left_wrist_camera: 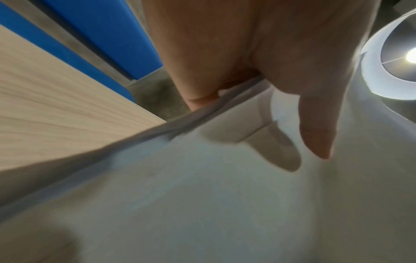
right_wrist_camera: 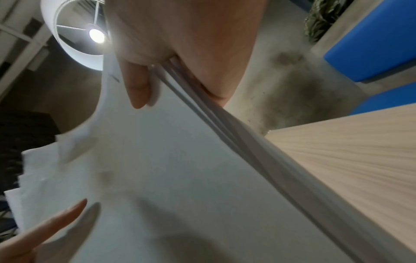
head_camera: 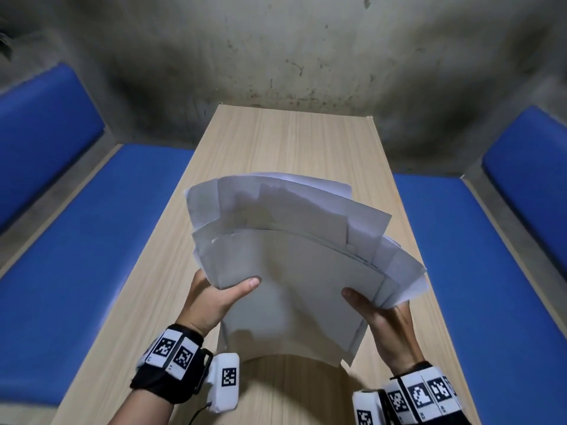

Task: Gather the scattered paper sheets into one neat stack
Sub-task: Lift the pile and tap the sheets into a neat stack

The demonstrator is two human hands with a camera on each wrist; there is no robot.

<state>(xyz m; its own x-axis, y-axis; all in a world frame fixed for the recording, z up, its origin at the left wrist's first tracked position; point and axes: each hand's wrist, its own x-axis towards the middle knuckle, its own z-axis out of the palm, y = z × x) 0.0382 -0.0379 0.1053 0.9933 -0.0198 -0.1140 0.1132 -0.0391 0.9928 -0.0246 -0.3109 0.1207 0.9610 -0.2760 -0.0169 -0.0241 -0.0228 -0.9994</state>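
While both hands pinch its sides, paper stack (head_camera: 285, 262) fans away.

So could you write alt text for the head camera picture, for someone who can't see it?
Two hands, left hand and right hand, hold an untidy fan of white paper sheets above a long wooden table, with blue benches either side.

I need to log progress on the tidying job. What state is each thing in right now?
paper sheets: gathered, lifted off the table, fanned and uneven.
left hand: grips the sheets' left edge.
right hand: grips the sheets' right edge.
table: no loose sheets visible.
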